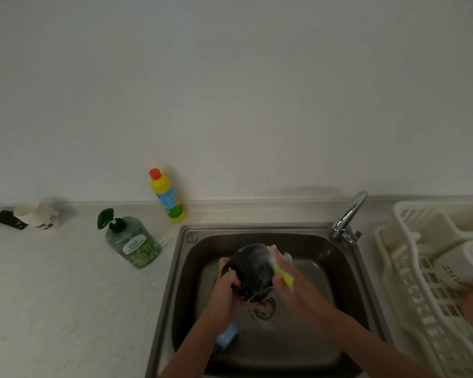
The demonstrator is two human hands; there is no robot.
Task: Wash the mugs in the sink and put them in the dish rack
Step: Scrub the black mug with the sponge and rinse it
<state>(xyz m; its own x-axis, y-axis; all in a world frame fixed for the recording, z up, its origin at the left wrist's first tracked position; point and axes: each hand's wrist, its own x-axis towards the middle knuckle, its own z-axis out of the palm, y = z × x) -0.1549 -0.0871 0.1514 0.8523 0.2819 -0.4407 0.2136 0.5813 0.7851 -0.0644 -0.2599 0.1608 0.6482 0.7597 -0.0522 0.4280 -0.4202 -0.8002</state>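
Over the sink (339, 268): black mug (253, 271) is being held tilted, between both hands.
Left hand (225, 291): is gripping the mug's handle side.
Right hand (287, 279): is pressing a yellow sponge (283, 274) against the mug.

sink (347, 271): brushed metal | mug (253, 268): glossy, sudsy | dish rack (410, 271): white plastic

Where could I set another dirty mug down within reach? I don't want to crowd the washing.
Bare counter lies left of the sink, in front of the green soap bottle. The sink is crowded: the left hand holds the black mug, the right hand scrubs with the sponge. The dish rack already holds a white mug.
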